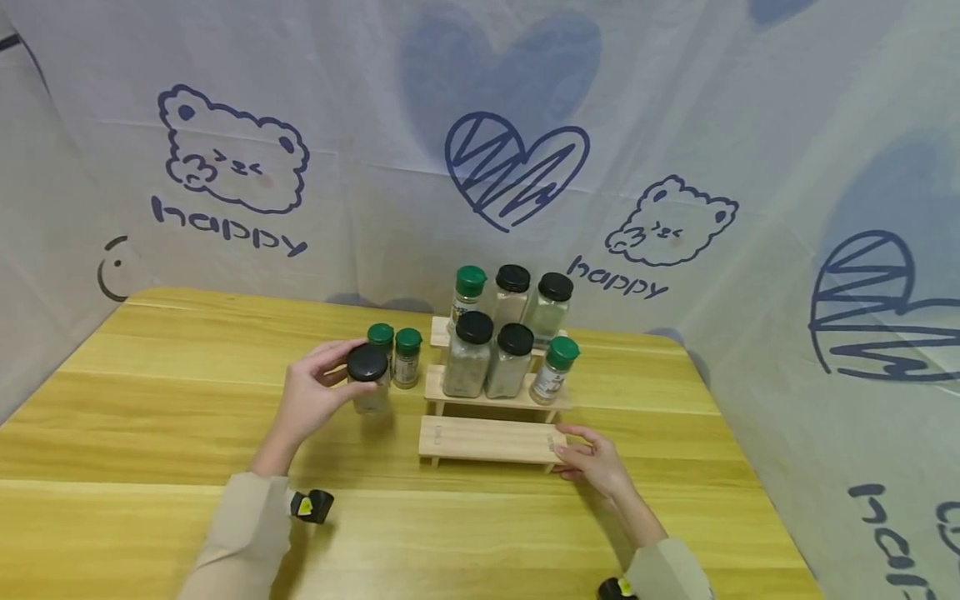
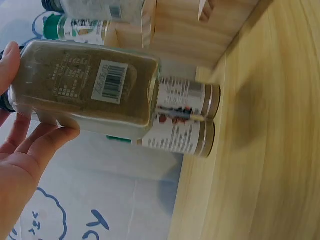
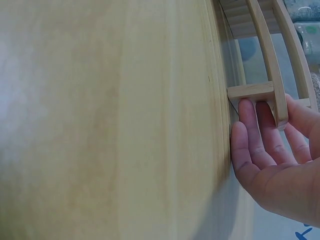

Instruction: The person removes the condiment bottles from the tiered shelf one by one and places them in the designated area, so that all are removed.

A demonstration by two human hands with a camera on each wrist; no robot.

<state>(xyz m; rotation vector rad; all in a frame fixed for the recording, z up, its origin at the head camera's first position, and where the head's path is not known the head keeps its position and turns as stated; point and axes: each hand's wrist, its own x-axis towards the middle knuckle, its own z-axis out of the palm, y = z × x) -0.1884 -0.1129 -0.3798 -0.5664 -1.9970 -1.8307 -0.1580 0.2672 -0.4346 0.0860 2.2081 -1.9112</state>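
My left hand (image 1: 311, 396) grips a square glass spice jar (image 2: 85, 82) near its black lid. The left wrist view shows brown powder and a barcode label on it, and its base raised off the table. Two smaller green-capped spice bottles (image 1: 407, 358) stand right behind that jar. My right hand (image 1: 596, 462) holds the right end of the bare lowest step of a wooden tiered rack (image 1: 491, 439). In the right wrist view the thumb lies at the step's edge, with fingers (image 3: 255, 137) underneath, by the leg.
On the middle tier stand two black-lidded jars (image 1: 468, 367) and a green-capped bottle (image 1: 551, 371). The top tier carries two more black-lidded jars (image 1: 549, 310) and another green-capped bottle (image 1: 468, 287). A printed cloth (image 1: 360, 200) hangs behind the wooden table (image 1: 187, 400).
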